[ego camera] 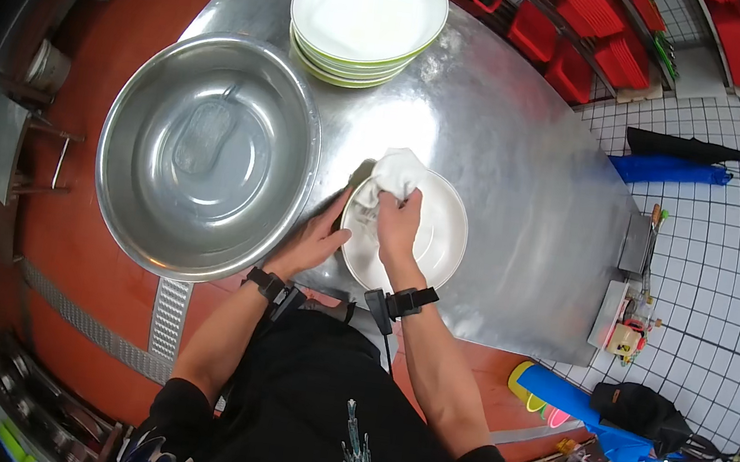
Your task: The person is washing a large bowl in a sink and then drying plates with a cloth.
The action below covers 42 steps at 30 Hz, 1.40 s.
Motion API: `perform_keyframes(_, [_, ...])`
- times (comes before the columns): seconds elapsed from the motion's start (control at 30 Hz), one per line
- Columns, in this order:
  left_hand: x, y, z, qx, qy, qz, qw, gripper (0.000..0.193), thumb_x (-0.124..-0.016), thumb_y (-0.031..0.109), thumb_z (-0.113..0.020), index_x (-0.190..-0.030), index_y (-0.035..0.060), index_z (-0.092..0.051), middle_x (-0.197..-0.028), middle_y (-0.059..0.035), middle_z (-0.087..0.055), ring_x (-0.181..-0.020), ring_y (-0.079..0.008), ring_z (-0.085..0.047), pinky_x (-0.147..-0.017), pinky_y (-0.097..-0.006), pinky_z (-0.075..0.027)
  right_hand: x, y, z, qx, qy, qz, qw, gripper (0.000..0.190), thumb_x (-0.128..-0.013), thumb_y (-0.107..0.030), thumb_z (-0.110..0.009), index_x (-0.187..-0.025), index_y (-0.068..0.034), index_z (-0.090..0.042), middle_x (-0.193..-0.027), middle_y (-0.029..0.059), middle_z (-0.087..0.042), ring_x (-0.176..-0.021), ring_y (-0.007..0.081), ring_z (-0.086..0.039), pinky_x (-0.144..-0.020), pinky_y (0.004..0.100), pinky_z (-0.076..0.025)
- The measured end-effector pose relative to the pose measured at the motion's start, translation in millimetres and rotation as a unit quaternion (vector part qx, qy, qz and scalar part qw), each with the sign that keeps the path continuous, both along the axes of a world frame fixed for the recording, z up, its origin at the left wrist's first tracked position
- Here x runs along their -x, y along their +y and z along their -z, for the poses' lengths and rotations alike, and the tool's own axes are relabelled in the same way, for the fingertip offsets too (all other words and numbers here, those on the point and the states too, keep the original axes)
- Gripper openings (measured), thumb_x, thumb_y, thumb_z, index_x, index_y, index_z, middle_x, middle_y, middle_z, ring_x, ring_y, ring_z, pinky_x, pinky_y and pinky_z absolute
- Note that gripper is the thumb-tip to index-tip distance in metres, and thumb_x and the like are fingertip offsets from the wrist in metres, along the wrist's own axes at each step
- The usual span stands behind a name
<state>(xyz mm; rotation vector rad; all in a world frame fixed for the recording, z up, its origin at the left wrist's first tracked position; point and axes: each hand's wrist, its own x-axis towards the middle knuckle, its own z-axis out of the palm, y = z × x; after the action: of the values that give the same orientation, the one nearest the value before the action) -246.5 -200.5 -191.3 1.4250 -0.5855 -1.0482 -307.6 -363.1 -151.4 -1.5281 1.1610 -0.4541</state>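
A white bowl rests on the stainless steel table in front of me. My right hand is closed on a white cloth, which lies over the far left part of the bowl's rim and inside. Against the bowl's left side is my left hand, its thumb at the rim and its fingers partly hidden along the outer wall. To the left stands a large stainless steel basin with a ladle-like or oval shape seen in its bottom, too unclear to name.
Beyond the bowl, a stack of white dishes with green outsides stands at the table's far edge. Red plastic baskets fill a rack at the upper right. A metal container and a white tray sit by the tiled wall.
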Motion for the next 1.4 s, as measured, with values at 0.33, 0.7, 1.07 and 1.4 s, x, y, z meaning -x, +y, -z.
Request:
perform_keyframes(0.33, [-8.1, 5.1, 5.6, 0.014, 0.223, -0.012, 0.975, 0.060, -0.106, 0.028, -0.047, -0.161, 0.0076, -0.038, -0.135, -0.0139, -0.062, -0.115, -0.0203, -0.064, -0.097, -0.0381, -0.056, 26.6, 8.3, -22.5, 0.096, 0.070, -0.276, 0.954, 0.041, -0.086, -0.006, -0.054, -0.125, 0.004, -0.060, -0.090, 0.0258, -0.072, -0.079, 0.0358, -0.072, -0.076, 0.0434, -0.056])
perform_keyframes(0.7, [2.4, -0.4, -18.5, 0.026, 0.251, -0.063, 0.966, 0.065, -0.108, 0.043, -0.037, -0.168, 0.0209, -0.025, -0.164, -0.0101, -0.040, -0.142, -0.0259, -0.049, -0.106, -0.0419, -0.051, 76.9, 1.1, -36.2, 0.214, 0.031, -0.435, 0.874, 0.041, -0.080, 0.001, -0.052, -0.117, 0.002, -0.068, -0.096, 0.0278, -0.070, -0.095, 0.0460, -0.067, -0.089, 0.0490, -0.053])
perform_keyframes(1.07, [31.0, -6.9, -9.7, 0.016, 0.072, -0.151, 0.986, 0.065, -0.106, 0.017, -0.061, -0.159, -0.0062, -0.031, -0.148, -0.0197, -0.054, -0.131, -0.0222, -0.057, -0.110, -0.0357, -0.046, 151.1, -74.1, -61.2, 0.017, 0.072, -0.349, 0.934, 0.037, -0.094, -0.014, -0.049, -0.121, 0.000, -0.070, -0.109, 0.0147, -0.076, -0.097, 0.0369, -0.071, -0.088, 0.0458, -0.054])
perform_keyframes(1.4, [87.9, -32.8, -137.4, -0.065, -0.173, -0.084, 0.979, 0.054, -0.105, 0.022, -0.064, -0.150, -0.0009, -0.047, -0.149, -0.0206, -0.053, -0.129, -0.0268, -0.059, -0.100, -0.0378, -0.053, 183.5, -100.2, -94.8, -0.499, -0.266, -0.041, 0.824, 0.054, -0.107, -0.036, -0.040, -0.139, 0.003, -0.057, -0.135, 0.0186, -0.067, -0.117, 0.0327, -0.069, -0.103, 0.0465, -0.056])
